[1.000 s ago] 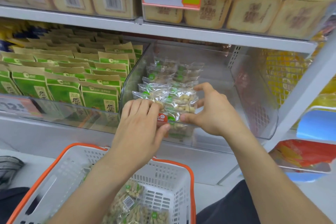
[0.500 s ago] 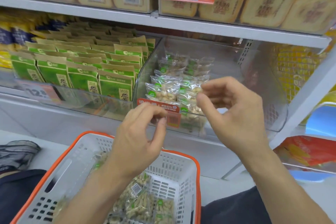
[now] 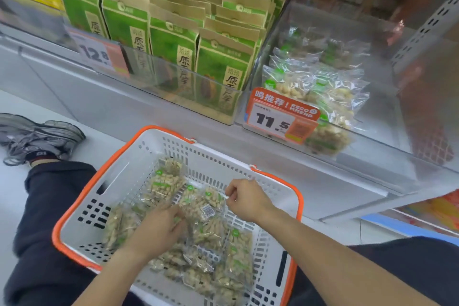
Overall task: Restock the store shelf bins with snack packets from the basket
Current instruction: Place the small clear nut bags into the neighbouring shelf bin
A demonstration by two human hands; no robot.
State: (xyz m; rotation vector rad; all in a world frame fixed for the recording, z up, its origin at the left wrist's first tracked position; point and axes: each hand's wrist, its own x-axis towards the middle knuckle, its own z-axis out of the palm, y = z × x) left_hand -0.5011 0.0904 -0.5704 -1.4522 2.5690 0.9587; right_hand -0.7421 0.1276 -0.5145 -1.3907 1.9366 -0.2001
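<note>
A: Both hands down in the basket (image 3: 82,208), white with an orange rim, set on the floor against the foot of the shelf (image 3: 273,156).

B: Left hand (image 3: 159,228)?

A: Laid on the heap of snack packets (image 3: 213,251), fingers curled down among them toward the basket's middle. Gripping one or only touching, cannot tell (blurred, and the fingertips buried).

B: Right hand (image 3: 246,200)?

A: Near the basket's far right corner, just under the orange handle (image 3: 278,179). Fingers curled tight, pinching the clear edge of one packet (image 3: 213,200) lying on top of the heap, barcode sticker up.

B: Where else the same packets?

A: Up in the clear bin (image 3: 372,151) at the shelf's front edge, right of the basket. Stacked in a row running from the bin's front wall toward the back, the right half of the bin bare. Orange price tag (image 3: 282,117) reading 11.5 clipped to the bin's front left corner.

B: Left of that bin?

A: Another clear bin, packed with upright green and kraft pouches (image 3: 223,67), a 12.8 tag (image 3: 99,54) at its front.

B: On the floor?

A: Dark trouser leg (image 3: 49,206) along the basket's left side, grey trainer (image 3: 42,136) beyond it (laces loose).
</note>
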